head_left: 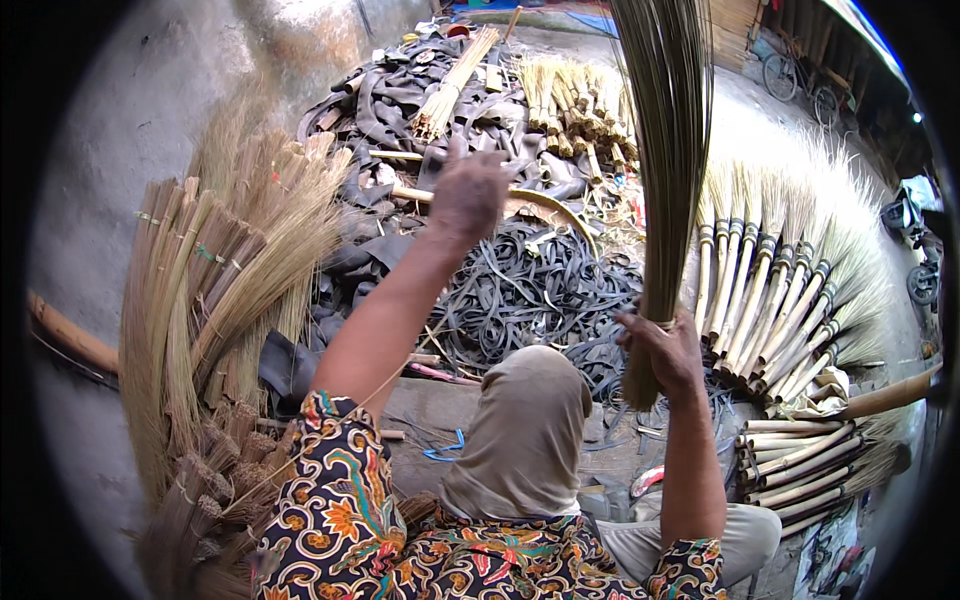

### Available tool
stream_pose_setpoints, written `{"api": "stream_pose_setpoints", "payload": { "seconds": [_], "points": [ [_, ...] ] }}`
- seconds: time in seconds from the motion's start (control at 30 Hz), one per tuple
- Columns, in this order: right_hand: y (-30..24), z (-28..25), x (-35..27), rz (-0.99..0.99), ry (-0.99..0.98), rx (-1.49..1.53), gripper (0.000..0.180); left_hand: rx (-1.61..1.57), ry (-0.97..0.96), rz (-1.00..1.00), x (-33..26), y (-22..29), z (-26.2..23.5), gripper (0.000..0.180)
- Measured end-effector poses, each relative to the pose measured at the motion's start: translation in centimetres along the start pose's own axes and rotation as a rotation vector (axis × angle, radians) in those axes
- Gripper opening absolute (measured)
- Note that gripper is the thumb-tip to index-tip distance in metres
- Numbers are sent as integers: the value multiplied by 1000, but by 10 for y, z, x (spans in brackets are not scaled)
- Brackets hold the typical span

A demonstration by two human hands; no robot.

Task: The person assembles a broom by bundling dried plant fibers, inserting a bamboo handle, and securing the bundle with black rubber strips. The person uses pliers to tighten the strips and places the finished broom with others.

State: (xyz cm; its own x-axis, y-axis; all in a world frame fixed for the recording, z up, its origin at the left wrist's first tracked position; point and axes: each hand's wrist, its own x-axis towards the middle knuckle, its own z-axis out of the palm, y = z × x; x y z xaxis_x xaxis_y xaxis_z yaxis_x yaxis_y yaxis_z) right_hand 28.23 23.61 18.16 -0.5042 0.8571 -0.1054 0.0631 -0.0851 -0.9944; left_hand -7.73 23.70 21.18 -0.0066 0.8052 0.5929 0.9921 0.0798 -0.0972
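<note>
My right hand point(668, 350) is wrapped round the lower end of a tall, upright bundle of thin grass stalks point(672, 170). A pale tie circles the bundle at my grip, and its top runs out of view. My left hand point(468, 192) is raised to the left of the bundle, apart from it. One finger points up and the others look loosely bent, with no object visible in them. Behind that hand lies a curved strip of bamboo point(550, 207). Below it spreads a heap of black rubber strips point(520, 290).
Grass bundles point(235, 250) lean on the wall at the left. Finished brooms with pale handles point(765, 290) fan out at the right, above a stack of more brooms point(800, 465). Shorter bundles point(575, 100) lie at the back. A bicycle point(795, 75) stands far right.
</note>
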Motion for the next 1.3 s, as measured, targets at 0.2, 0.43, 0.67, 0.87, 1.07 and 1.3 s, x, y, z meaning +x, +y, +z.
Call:
{"api": "stream_pose_setpoints", "payload": {
  "seconds": [0.2, 0.43, 0.67, 0.87, 1.07, 1.3],
  "points": [
    [-50, 49, -7, -12, -277, 327, 44, -21, 253, 38, 37, 90, 27, 15],
    [-49, 64, -6, 55, -145, 355, 50, -206, 336, 206, 51, 129, 32, 35],
    [-19, 35, 7, -13, -4, 338, 44, -574, -171, -9, 28, 122, 27, 73],
    [-8, -48, 29, -84, 283, 126, 44, -1423, -1305, -134, -46, 129, -38, 67],
    [-16, -90, 29, -242, 237, 99, 59, -1700, -1247, -321, -106, 169, -50, 35],
    [28, -41, -9, -137, 271, -16, 57, -1708, -265, -725, -36, 183, -8, 86]
  ]
}}
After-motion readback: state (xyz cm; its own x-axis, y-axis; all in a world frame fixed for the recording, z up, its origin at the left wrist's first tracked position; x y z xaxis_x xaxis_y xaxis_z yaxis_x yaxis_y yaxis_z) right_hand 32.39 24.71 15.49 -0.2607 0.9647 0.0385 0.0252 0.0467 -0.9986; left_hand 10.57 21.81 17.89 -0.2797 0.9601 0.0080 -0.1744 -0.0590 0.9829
